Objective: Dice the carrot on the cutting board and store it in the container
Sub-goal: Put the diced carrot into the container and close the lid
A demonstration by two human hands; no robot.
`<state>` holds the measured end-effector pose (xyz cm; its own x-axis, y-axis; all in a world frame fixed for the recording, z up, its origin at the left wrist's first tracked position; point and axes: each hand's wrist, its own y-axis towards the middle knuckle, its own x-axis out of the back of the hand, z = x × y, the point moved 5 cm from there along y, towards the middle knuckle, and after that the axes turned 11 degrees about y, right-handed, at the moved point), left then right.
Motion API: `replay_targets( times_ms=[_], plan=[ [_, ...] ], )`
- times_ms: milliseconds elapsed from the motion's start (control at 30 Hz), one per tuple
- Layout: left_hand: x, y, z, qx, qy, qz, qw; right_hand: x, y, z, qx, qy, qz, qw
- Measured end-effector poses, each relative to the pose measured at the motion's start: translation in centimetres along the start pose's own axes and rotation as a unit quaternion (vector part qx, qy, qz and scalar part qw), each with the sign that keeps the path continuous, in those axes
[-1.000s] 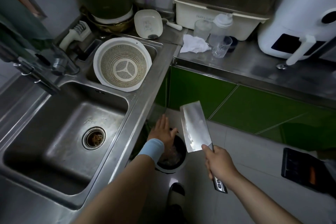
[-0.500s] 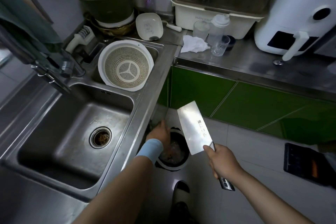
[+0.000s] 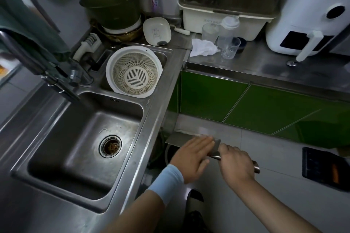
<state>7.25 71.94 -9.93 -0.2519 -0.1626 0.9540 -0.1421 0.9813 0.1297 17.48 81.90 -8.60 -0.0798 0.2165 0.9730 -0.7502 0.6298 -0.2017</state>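
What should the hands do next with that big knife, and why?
Probably slide the left hand along the flat knife toward its far end, pushing any scraps into the bin. The right hand holds the handle, the blade lies level over the bin, and the left palm rests on it.

Steel cleaver (image 3: 177, 139) lies flat, blade leftward, above the floor bin (image 3: 169, 152).

steel sink (image 3: 79, 157), white colander (image 3: 134, 71), air fryer (image 3: 310, 11)

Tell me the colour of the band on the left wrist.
Light blue wristband, clearest in the head view.
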Motion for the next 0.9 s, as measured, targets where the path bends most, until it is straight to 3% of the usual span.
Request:
replay_targets(
  times_ms=[133, 233, 300, 367, 433, 500, 567, 733, 833, 900],
  plan=[
    [-1.7, 1.8, 1.9, 0.023, 0.059, 0.108, 0.992, 1.1, 0.3, 0.0, 0.04, -0.008, -0.073, 0.996],
    [-1.8, 2.3, 7.6, 0.212, 0.075, 0.18, 0.958, 1.3, 0.4, -0.9, 0.025, -0.011, -0.074, 0.997],
    [-0.5, 2.5, 10.5, 0.289, 0.082, 0.187, 0.935, 1.2, 0.5, -1.5, 0.013, -0.006, -0.069, 0.998],
    [1.8, 2.9, 11.5, 0.32, 0.026, 0.112, 0.94, 1.7, 0.4, -1.6, 0.006, 0.006, -0.056, 0.998],
    [5.2, 2.2, 11.8, 0.364, -0.04, -0.013, 0.93, 2.6, 0.2, -1.1, 0.004, 0.025, -0.045, 0.999],
    [9.2, 0.7, 11.3, 0.351, -0.054, -0.166, 0.92, 3.6, 0.1, -0.4, -0.029, 0.087, -0.039, 0.995],
    [12.3, -1.8, 10.8, 0.325, -0.033, -0.269, 0.906, 4.7, -0.2, 1.0, -0.047, 0.164, -0.038, 0.985],
    [19.8, -9.7, 8.9, 0.276, 0.03, -0.405, 0.871, 7.2, -1.2, 7.9, 0.015, 0.225, 0.006, 0.974],
    [22.9, -15.4, 8.0, 0.262, 0.101, -0.403, 0.871, 8.5, -3.1, 13.8, 0.092, 0.194, 0.017, 0.976],
    [23.7, -19.6, 7.8, 0.264, 0.148, -0.357, 0.884, 8.8, -4.8, 18.2, 0.153, 0.171, 0.018, 0.973]
  ],
)
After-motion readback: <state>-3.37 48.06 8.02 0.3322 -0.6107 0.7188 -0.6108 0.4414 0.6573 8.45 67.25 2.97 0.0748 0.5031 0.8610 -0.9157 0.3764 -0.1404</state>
